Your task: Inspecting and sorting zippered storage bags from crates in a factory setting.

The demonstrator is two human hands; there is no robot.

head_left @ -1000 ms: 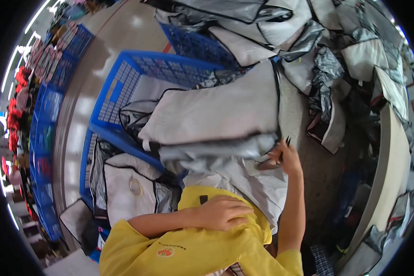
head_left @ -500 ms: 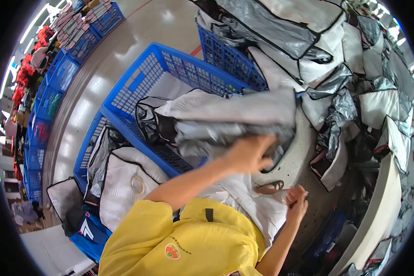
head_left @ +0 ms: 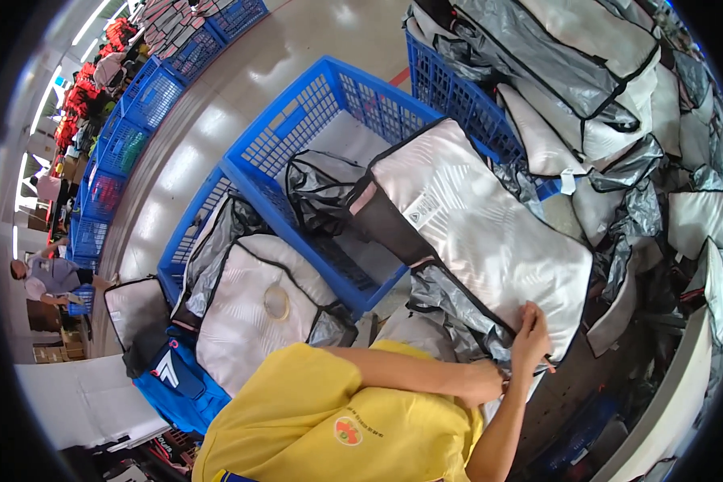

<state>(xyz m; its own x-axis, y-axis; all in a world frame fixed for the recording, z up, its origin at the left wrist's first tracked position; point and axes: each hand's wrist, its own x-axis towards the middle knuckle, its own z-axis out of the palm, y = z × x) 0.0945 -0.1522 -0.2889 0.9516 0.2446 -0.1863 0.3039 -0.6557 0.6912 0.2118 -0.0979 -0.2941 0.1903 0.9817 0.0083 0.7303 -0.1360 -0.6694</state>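
A pale pinkish-white padded fabric piece (head_left: pixel 490 217) with black binding and silver lining lies slanted across the near right side of a blue crate (head_left: pixel 253 120). A small white label is on its outer face. My right hand (head_left: pixel 530 336) is closed in a pinch on its near right edge. Just below, my left hand (head_left: pixel 484 381) is curled at the silver underside of the same piece, its fingertips partly hidden behind my right wrist. More silver-lined fabric (head_left: pixel 321 189) lies inside the crate.
A second crate (head_left: pixel 169 273) at the left holds similar pieces, one with a tape roll (head_left: pixel 276 303) on top. Another crate (head_left: pixel 458 88) and a large heap of padded pieces (head_left: pixel 570 48) stand at the far right. A blue garment (head_left: pixel 181 373) lies left. A person (head_left: pixel 48 277) is farther off.
The blurred padded piece has come toward me and spread out, its pale face now upward. My left hand has drawn back beside my right hand, which now grips the edge.
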